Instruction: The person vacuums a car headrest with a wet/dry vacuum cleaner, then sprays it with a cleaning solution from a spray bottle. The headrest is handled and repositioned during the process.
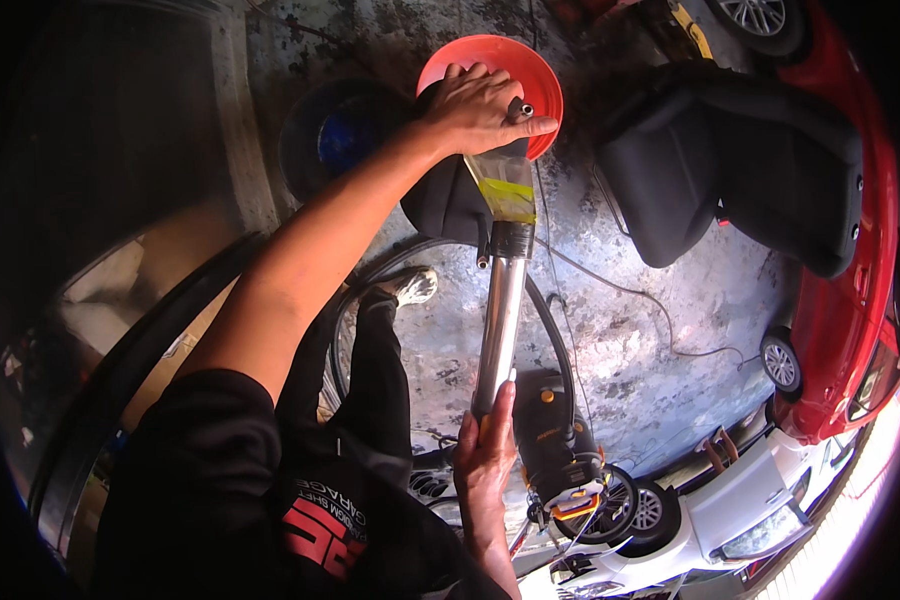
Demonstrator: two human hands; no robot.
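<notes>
While my left hand (pixel 480 112) is clamping the wand (pixel 501 320) at its head, over the red tub (pixel 544 82), and my right hand (pixel 486 465) is gripping its lower end, the steel tube is probably feeling light, stiff and slick. The clear nozzle (pixel 505 192) is looking more brittle, so the black collar (pixel 512 240) is offering a safer hold. My hands are hiding both ends and the tub's inside.

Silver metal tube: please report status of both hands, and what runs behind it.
Left hand gripping far end of clear plastic nozzle. Right hand holding near end of silver metal tube. Black flexible hose curving behind tube.
</notes>
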